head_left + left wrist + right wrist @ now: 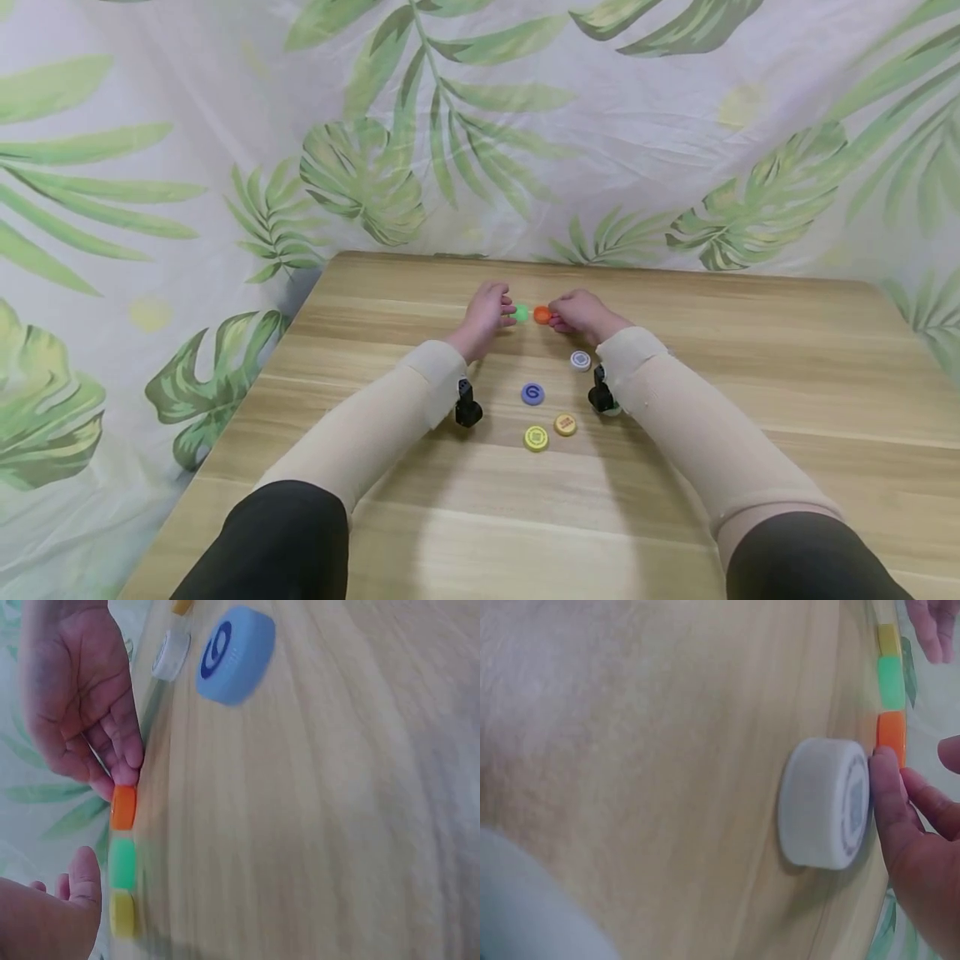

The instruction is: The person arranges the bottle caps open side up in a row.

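Observation:
Three round plastic caps form a row at the table's far side: an orange cap, a green cap and a yellow cap, which the left fingers hide in the head view. My right hand touches the orange cap's outer edge with its fingertips, thumb lifted off it. At the other end of the row, my left hand has loosely spread fingers beside the green and yellow caps, its thumb raised in the left wrist view. A white cap lies just nearer than the right hand.
Closer in on the wooden table lie a blue cap, an amber cap and another yellow cap. A pale cap is partly covered by the right wrist camera. A leaf-print cloth hangs behind the table.

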A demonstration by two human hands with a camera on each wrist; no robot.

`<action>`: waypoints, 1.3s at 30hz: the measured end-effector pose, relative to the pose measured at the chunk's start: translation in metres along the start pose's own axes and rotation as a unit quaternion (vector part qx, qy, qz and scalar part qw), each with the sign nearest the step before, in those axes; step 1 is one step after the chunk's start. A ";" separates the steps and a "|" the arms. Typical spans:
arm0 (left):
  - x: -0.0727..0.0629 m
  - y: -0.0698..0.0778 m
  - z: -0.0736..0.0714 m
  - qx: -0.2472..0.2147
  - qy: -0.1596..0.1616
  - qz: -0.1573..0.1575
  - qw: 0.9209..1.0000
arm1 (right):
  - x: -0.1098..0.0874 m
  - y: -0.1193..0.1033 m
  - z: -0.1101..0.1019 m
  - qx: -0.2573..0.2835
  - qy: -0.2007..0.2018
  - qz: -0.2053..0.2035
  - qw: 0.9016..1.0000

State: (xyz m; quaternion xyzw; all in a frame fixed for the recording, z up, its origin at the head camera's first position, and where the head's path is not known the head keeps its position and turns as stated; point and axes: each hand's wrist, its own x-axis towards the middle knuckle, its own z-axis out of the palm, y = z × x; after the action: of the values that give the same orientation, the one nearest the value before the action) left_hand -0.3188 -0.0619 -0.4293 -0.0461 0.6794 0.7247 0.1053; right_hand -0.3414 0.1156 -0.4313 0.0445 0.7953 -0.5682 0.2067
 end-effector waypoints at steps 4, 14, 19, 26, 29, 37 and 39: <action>-0.001 -0.001 -0.008 -0.027 0.007 -0.008 1.000 | 0.001 -0.001 0.002 0.011 -0.007 -0.006 1.000; -0.007 -0.010 -0.008 0.012 0.005 -0.032 0.999 | -0.002 0.005 -0.003 0.003 -0.009 -0.009 1.000; -0.014 -0.016 0.003 0.082 -0.046 -0.049 0.994 | -0.009 0.009 -0.014 -0.013 -0.010 -0.008 1.000; -0.021 -0.018 0.020 0.126 -0.111 -0.080 0.983 | -0.021 0.015 -0.040 -0.068 -0.057 -0.030 0.996; -0.022 -0.016 0.025 0.138 -0.143 -0.087 0.976 | -0.026 0.018 -0.053 -0.121 -0.099 -0.036 0.987; -0.020 -0.017 0.036 0.148 -0.179 -0.087 0.969 | -0.040 0.014 -0.062 -0.262 -0.195 -0.038 0.944; -0.019 -0.018 0.038 0.149 -0.178 -0.088 0.969 | -0.041 0.013 -0.059 -0.288 -0.198 -0.059 0.935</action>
State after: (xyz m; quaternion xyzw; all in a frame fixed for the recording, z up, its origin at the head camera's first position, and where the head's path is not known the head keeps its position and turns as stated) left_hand -0.2939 -0.0249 -0.4398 0.0405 0.7434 0.5997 0.2935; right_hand -0.3162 0.1813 -0.4115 -0.1777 0.8690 -0.3232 0.3299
